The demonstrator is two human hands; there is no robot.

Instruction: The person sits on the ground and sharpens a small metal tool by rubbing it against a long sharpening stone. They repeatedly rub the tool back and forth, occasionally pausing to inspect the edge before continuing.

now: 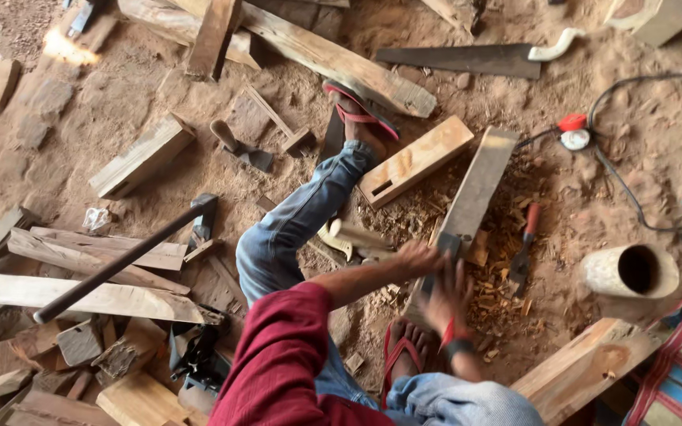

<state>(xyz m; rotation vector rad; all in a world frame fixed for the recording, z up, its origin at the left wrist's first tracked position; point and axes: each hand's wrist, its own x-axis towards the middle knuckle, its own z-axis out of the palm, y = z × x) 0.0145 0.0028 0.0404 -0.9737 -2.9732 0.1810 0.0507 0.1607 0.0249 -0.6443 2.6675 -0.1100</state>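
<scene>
Head view: my left hand [416,259] sits mid-frame, fingers curled on the near end of a long grey wood block [471,197] that runs up to the right across the sandy floor [120,102]. My right hand [447,296], just below, is blurred; can't tell how far its fingers are closed or what they hold. Wood chips [499,292] lie around the block. Red-handled chisel [524,244] right of it, handsaw [467,59] at top, hollow log [629,270] far right.
</scene>
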